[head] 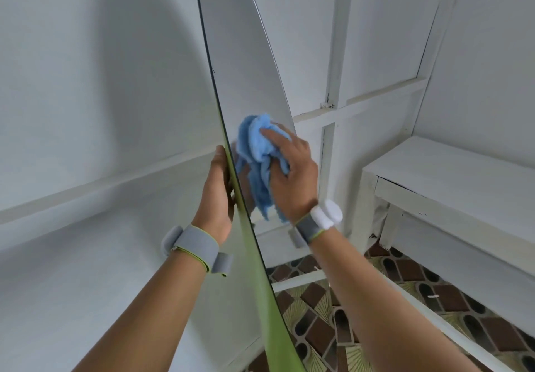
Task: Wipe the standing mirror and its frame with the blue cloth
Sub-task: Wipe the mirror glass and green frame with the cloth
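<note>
the left hand (215, 195) grips the green frame (260, 279) edge, steadying the mirror (240, 62). the right hand (292, 175) grasps the bunched blue cloth (257, 151) against the mid glass. wiping looks underway; upper glass and frame probably remain.

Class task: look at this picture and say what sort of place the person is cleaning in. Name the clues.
Probably a room in a home: white panelled walls, a patterned tile floor, a white bench and a standing mirror.
</note>
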### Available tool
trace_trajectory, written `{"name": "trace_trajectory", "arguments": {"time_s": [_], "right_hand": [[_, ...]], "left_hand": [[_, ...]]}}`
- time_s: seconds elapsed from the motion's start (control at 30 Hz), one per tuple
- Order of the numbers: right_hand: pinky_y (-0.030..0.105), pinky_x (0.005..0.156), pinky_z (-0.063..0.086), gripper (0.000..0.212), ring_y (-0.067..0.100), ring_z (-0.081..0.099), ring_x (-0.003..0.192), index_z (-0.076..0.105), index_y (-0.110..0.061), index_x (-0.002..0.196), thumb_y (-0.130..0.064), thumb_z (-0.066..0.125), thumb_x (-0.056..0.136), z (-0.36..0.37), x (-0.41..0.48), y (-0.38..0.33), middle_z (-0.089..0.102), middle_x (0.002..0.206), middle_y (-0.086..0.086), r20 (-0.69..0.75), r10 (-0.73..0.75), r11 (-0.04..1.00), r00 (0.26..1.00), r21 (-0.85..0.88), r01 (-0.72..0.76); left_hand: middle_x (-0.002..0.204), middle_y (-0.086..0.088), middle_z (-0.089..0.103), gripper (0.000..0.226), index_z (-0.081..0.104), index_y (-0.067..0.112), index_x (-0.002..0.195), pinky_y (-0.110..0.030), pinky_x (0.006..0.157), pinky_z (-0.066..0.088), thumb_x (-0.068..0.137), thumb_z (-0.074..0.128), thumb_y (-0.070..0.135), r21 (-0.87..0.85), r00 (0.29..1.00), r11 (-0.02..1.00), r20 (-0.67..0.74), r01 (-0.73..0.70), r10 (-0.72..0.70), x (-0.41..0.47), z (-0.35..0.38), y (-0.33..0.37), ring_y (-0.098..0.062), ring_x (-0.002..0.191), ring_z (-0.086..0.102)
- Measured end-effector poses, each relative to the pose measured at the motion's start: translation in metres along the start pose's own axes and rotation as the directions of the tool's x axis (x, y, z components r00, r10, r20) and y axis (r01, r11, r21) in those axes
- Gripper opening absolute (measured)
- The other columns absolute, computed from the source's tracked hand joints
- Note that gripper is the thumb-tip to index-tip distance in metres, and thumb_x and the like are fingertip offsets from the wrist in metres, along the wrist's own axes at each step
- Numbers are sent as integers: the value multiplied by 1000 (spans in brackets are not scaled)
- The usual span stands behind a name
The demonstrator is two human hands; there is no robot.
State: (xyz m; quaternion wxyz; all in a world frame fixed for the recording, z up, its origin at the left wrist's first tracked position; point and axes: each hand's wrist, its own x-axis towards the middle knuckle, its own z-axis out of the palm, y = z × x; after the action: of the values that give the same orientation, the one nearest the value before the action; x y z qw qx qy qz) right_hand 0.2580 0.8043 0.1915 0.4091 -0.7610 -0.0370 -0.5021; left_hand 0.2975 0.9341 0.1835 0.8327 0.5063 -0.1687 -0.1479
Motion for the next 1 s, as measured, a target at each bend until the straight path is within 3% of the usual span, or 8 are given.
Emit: {"name": "trace_trajectory", "arguments": {"time_s": [0.13, 0.23, 0.33, 0.4, 0.5, 0.63, 0.77, 1.0], "right_hand": [[39, 111, 47, 39, 22, 60, 127, 60, -25, 135, -19, 48, 98, -4, 56, 51, 63, 135, 1, -9, 289, 957, 957, -14, -289], [26, 100, 49, 34, 22, 66, 108, 62, -14, 129, -24, 49, 99, 0, 79, 46, 67, 111, 2, -47, 403, 915, 914, -14, -404], [25, 81, 54, 31, 10, 68, 93, 63, -23, 130, -21, 52, 101, 3, 64, -3, 70, 108, -4, -57, 319, 944, 946, 108, -312], [32, 98, 55, 32, 13, 66, 117, 64, -24, 131, -17, 55, 101, 9, 38, -38, 69, 128, -2, -30, 155, 964, 987, 221, -144], [33, 111, 48, 37, 13, 53, 137, 66, -14, 131, 1, 58, 98, 17, 28, -68, 57, 144, -2, 23, -130, 958, 991, 262, 119], [14, 102, 46, 37, 10, 62, 120, 63, -7, 132, 1, 53, 98, 17, 88, -79, 60, 136, 6, 2, -288, 933, 958, 224, 281], [13, 90, 50, 39, 7, 67, 100, 63, -8, 132, -15, 46, 98, 18, 171, -106, 66, 124, -3, -70, -259, 949, 963, 165, 268], [7, 70, 42, 28, 9, 65, 87, 63, -18, 123, -22, 44, 104, 30, 224, -110, 68, 98, -10, 25, -23, 999, 999, -32, 24]], "left_hand": [[110, -12, 76, 47, 64, 11, 120, -45, 109, 49, 104, 41, 49, 81, 995, 992, 41, -100, 96, 42, 17, -17, -31, 118, 62], [103, -15, 72, 47, 71, 9, 110, -42, 101, 55, 109, 36, 40, -78, 965, 996, 254, -51, 70, 114, 19, -21, -25, 101, 70], [121, -17, 71, 37, 69, 13, 123, -42, 95, 58, 113, 38, 29, -148, 969, 988, 233, -53, 86, 50, 12, 3, -29, 112, 69], [136, -3, 69, 39, 71, 30, 126, -45, 108, 47, 111, 37, 41, 46, 994, 998, 100, -42, 38, 13, 8, 19, -24, 132, 59], [121, 11, 76, 44, 74, 37, 113, -36, 99, 47, 105, 36, 57, 124, 999, 991, 34, -40, 36, 1, -1, 22, -10, 117, 68], [116, 15, 77, 41, 71, 31, 118, -31, 94, 46, 108, 35, 49, 158, 995, 983, 35, -93, 89, 19, 16, 63, -3, 111, 69], [138, 10, 67, 51, 59, 34, 142, -43, 109, 44, 105, 33, 59, 214, 989, 968, 95, -129, 111, 24, 24, 82, -19, 133, 58], [128, 15, 72, 45, 62, 40, 131, -41, 104, 47, 102, 37, 63, 223, 993, 967, 35, -122, 117, 18, 25, 85, -17, 128, 60]]}}
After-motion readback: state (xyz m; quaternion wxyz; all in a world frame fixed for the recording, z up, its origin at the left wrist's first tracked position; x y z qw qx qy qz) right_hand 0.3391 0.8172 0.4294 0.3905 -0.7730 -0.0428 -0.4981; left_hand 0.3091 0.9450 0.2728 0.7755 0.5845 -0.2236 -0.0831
